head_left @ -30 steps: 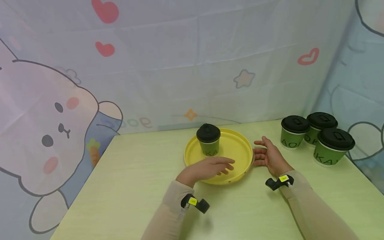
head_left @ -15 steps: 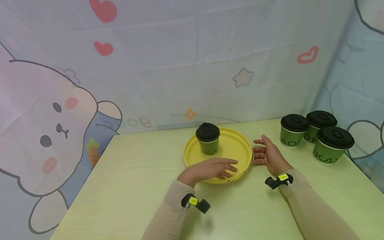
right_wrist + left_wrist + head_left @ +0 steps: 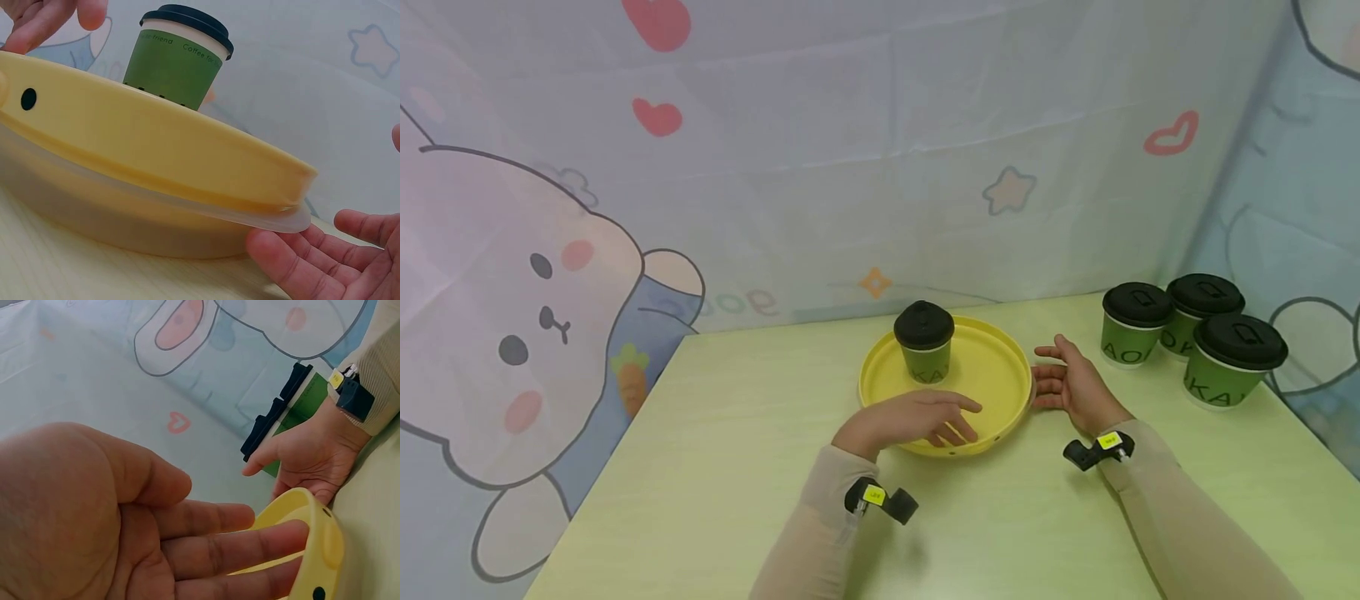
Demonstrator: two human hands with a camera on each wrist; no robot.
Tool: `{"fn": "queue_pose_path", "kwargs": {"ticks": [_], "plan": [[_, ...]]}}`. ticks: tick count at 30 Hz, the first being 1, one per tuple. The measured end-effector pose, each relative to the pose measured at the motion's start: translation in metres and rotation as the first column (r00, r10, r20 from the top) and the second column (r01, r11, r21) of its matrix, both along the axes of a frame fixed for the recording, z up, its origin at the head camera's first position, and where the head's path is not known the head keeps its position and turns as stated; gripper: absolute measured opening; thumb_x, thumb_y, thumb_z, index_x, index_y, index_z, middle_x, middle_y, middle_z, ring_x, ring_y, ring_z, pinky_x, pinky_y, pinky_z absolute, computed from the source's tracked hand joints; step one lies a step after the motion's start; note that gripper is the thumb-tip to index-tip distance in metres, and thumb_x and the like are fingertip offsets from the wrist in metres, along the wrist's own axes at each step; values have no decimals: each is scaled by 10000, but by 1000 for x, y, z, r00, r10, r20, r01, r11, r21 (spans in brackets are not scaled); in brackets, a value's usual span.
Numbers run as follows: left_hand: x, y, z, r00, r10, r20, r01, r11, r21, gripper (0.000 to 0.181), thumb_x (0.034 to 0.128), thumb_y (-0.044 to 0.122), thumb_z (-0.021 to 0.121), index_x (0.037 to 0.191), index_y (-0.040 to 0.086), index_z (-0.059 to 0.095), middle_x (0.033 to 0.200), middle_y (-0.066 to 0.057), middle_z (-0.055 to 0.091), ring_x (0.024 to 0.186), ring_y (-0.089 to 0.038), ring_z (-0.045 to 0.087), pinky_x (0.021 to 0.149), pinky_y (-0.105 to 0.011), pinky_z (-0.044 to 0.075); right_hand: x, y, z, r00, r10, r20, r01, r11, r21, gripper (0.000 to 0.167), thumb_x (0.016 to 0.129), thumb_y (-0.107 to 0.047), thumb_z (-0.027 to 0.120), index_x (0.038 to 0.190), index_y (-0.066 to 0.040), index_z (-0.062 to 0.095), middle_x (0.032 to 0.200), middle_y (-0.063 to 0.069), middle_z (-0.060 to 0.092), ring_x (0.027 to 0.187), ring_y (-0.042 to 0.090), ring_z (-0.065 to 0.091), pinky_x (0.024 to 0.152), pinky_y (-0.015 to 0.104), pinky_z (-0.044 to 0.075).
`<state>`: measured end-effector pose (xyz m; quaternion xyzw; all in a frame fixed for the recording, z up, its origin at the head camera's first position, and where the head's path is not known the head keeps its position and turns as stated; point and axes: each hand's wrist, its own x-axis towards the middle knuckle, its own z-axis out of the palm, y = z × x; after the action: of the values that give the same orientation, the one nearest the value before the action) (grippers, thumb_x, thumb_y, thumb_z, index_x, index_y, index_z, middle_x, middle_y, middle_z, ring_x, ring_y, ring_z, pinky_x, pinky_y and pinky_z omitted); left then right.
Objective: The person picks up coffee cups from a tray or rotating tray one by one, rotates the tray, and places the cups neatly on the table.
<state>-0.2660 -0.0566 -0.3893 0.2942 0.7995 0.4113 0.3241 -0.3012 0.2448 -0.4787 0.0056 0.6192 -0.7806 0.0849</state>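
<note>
A round yellow tray (image 3: 985,358) sits on a translucent round base (image 3: 156,228) on the table. On its back left stands a green paper cup (image 3: 927,364) with a black lid. My left hand (image 3: 910,419) reaches over the tray's front rim, fingers extended; in the left wrist view its fingertips meet the inside of the rim. My right hand (image 3: 1081,390) lies at the tray's right side, palm toward it. In the right wrist view, its fingers (image 3: 290,265) touch the base's edge, with the thumb apart. Neither hand grips anything.
Several similar objects stand at the right: a lidded green cup (image 3: 1132,337), another behind it (image 3: 1187,321), and a larger-looking one (image 3: 1228,375) nearer the front. A printed cloth backdrop (image 3: 790,167) rises behind the pale table (image 3: 737,433).
The tray has turned slightly: the dots on its front rim have shifted left, and its cup has moved a little back and right. My left hand went right, then back left. The right hand stays put.
</note>
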Motion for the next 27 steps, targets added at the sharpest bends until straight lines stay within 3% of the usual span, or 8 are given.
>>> {"fn": "queue_pose_path", "kwargs": {"ticks": [5,13,21,27], "plan": [[0,-5,4,999,5,-49,-8,999,-46,435,1054,205,372,1432,104,560,1096,22,746,1077,-194,686,902,-336,548,0,0,0,1000,4,3,-4,1000,-11,835,1025,-635,363,1535,16,248,980,20,685,769,145,692,687,339,613],[0,-13,7,995,58,-85,-67,992,-108,479,1098,392,323,1460,165,539,990,10,729,983,-181,677,908,-388,532,0,0,1,1000,8,3,-8,1000,-13,816,1034,-624,350,1531,16,252,989,28,685,777,153,695,689,340,614],[0,-16,11,993,64,-97,-77,987,-143,508,1098,433,298,1437,161,561,995,-9,723,989,-182,679,935,-379,517,0,1,0,1000,7,10,-6,1000,-24,804,1034,-621,356,1530,4,258,986,23,684,774,153,693,682,337,613],[1,-19,12,987,100,-126,-122,976,-181,525,1087,471,315,1374,149,615,961,-28,730,975,-195,679,966,-389,498,0,0,1,1000,9,16,-8,999,-32,804,1035,-619,356,1533,3,252,978,20,687,771,151,695,675,334,613]]}}
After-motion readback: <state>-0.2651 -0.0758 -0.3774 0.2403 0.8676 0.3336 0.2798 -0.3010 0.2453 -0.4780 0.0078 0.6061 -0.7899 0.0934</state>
